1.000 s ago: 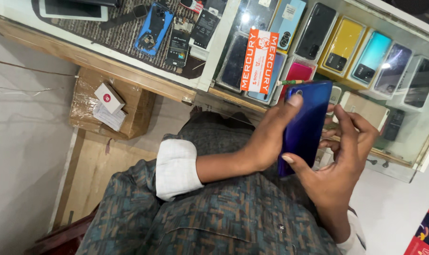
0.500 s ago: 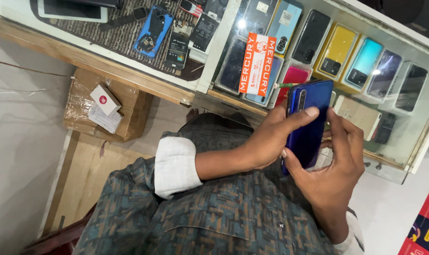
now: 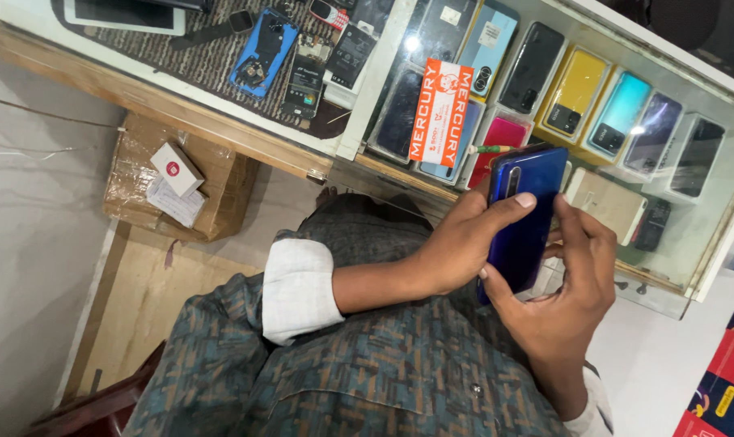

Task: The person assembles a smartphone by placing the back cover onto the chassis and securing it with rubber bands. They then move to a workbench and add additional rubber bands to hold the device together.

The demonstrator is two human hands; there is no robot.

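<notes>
Blue smartphone (image 3: 527, 218) gripped in both my hands, above the glass display case (image 3: 710, 243).
My left hand (image 3: 464, 243) clasps its left edge; my right hand (image 3: 569, 283) grasps its lower right side, back facing me.

A glass display counter (image 3: 706, 243) with wooden edging stands above a pale floor (image 3: 27, 243).

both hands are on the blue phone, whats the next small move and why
Probably a firmer pinch with the left hand, since the blue phone is held above the glass display case with the right hand only fingering its edge, back side facing up.
</notes>
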